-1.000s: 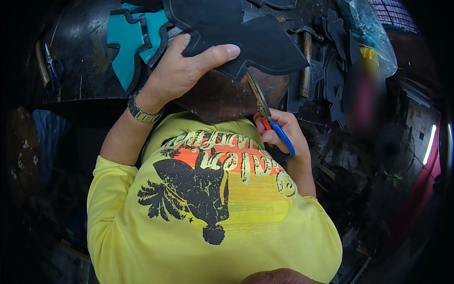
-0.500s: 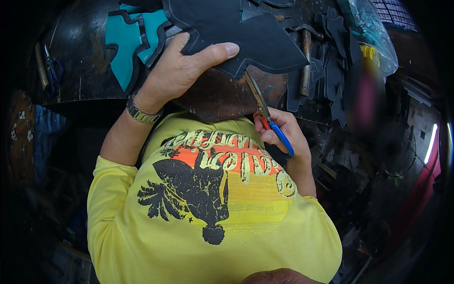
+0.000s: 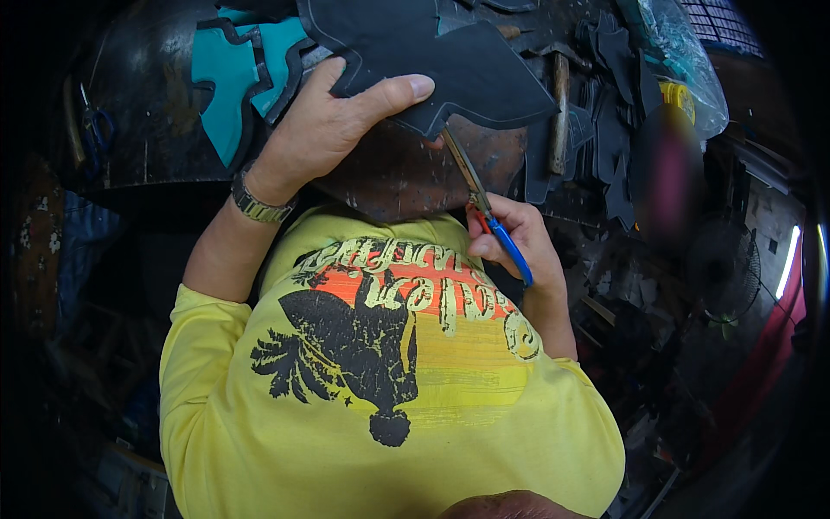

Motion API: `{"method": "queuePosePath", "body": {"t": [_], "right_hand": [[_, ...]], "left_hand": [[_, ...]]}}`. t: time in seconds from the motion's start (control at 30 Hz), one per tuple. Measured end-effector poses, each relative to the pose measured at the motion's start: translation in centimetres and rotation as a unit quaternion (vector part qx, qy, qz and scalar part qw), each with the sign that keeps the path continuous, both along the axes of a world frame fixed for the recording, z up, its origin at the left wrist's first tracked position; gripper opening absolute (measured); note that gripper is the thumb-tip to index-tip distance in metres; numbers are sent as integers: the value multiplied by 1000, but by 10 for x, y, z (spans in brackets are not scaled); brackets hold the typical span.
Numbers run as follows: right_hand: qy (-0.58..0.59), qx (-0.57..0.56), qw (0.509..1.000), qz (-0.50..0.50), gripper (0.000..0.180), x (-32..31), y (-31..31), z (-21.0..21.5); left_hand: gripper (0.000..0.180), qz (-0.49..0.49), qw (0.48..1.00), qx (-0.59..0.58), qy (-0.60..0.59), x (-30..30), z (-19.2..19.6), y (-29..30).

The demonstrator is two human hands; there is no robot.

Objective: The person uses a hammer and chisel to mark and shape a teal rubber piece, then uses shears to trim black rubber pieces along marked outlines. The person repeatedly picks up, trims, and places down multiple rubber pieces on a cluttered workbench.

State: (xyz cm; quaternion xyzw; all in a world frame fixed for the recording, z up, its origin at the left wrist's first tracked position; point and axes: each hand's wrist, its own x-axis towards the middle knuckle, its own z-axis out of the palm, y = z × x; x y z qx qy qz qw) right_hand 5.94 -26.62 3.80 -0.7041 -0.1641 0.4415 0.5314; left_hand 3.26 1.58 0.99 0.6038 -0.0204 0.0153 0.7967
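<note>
My left hand (image 3: 346,121) grips a large black sheet piece (image 3: 450,73), perhaps leather, its thumb on top and the other fingers mostly hidden beneath. A pale line runs along the piece's edge. In my right hand (image 3: 519,233) is a pair of scissors (image 3: 471,177) with blue and red handles. Their blades point up and left, the tips at the lower edge of the black piece, near its notch. Whether the tips are around the edge or just under it, I cannot tell.
Teal and black cut pieces (image 3: 223,95) lie left of my left hand. Farther left are blue-handled scissors (image 3: 98,130). A hammer (image 3: 560,112) lies at the right, beside stacked black pieces (image 3: 609,112). A brown board (image 3: 415,177) sits at the table's near edge.
The black piece has shifted slightly left with my left hand. The scissors have moved slightly left and down, and their handles look closer together.
</note>
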Motion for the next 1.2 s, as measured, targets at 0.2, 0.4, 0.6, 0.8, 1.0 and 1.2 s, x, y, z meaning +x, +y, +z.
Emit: {"method": "queuePosePath", "body": {"t": [0.2, 0.4, 0.6, 0.8, 1.0, 1.2], "right_hand": [[-1, -31, 999, -19, 36, 11, -6, 8], [18, 119, 980, -156, 33, 15, 0, 0], [77, 247, 922, -286, 40, 12, 21, -29], [81, 258, 915, -299, 39, 14, 18, -28], [97, 231, 916, -314, 33, 14, 18, -30], [122, 261, 921, -263, 30, 16, 14, -30]], "left_hand": [[24, -6, 989, -103, 110, 14, 10, 0], [28, 7, 973, -75, 220, 13, 23, -3], [26, -59, 967, -21, 245, 22, 25, -1], [28, -98, 975, -5, 199, 62, 28, -2], [55, -84, 970, 116, 194, 130, 19, -10], [43, -59, 882, 467, 7, 56, 27, 18]]}}
